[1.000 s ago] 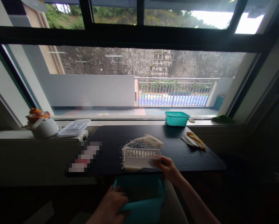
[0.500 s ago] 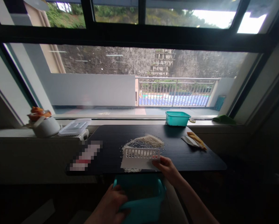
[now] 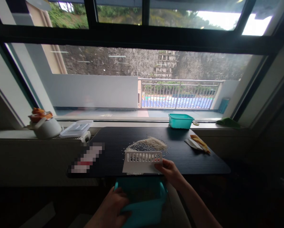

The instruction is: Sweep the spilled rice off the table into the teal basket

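A white slotted plastic board (image 3: 139, 166), its row of slots along the top, stands tilted at the front of the black table. My right hand (image 3: 169, 169) grips it by its right end. Behind it lies a heap of white grains that look like rice (image 3: 153, 143), with loose grains trailing left and some showing under the board's lower edge. My left hand (image 3: 115, 204) is closed on the left rim of a teal plastic tub (image 3: 144, 212) just below the table's front edge. The tub's inside is dark, and I cannot make out its contents.
The black table (image 3: 191, 164) stands against the window sill. A second teal tub (image 3: 181, 121) is at its back right, near a yellow and white packet (image 3: 198, 143). A pixelated pinkish item (image 3: 88, 158) lies left. A white pot (image 3: 47, 128) and clear lid (image 3: 76, 129) sit beyond.
The slotted board has moved slightly toward me, covering more of the grains at the table's front edge. The left hand and its tub have shifted slightly left.
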`<state>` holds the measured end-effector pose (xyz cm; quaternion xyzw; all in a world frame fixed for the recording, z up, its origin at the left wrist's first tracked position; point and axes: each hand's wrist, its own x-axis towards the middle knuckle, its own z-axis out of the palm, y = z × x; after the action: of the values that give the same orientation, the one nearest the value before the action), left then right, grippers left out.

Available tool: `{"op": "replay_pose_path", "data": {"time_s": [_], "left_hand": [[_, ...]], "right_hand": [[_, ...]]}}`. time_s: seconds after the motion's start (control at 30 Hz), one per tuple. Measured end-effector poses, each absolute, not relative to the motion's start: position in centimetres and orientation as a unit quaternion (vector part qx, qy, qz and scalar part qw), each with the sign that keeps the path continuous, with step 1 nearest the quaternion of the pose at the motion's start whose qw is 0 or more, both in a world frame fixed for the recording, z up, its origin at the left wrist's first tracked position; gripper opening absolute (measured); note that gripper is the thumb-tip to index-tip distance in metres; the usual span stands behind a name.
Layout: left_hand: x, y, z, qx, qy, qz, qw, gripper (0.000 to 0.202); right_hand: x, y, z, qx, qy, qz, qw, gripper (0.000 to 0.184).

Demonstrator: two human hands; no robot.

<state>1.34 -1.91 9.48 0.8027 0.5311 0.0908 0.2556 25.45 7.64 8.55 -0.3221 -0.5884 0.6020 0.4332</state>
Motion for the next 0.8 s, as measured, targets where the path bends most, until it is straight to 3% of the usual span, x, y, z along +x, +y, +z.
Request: {"op": "replay_pose_path", "data": {"time_s": [0.43,0.6,0.8], "left_hand": [[0.7,-1.9,8.6,0.797,0.546,0.098,0.237,0.011],[1.2,-2.0,9.2,0.801,0.540,0.092,0.242,0.014],[0.7,-2.0,8.8,0.790,0.561,0.076,0.235,0.006]], "right_hand": [[25.6,7.2,8.1,-0.316,-0.591,0.621,0.407,0.030],[25.6,8.4,8.0,-0.329,-0.590,0.594,0.437,0.034],[25.3,8.8,7.4,-0.329,-0.583,0.604,0.433,0.037]]}}
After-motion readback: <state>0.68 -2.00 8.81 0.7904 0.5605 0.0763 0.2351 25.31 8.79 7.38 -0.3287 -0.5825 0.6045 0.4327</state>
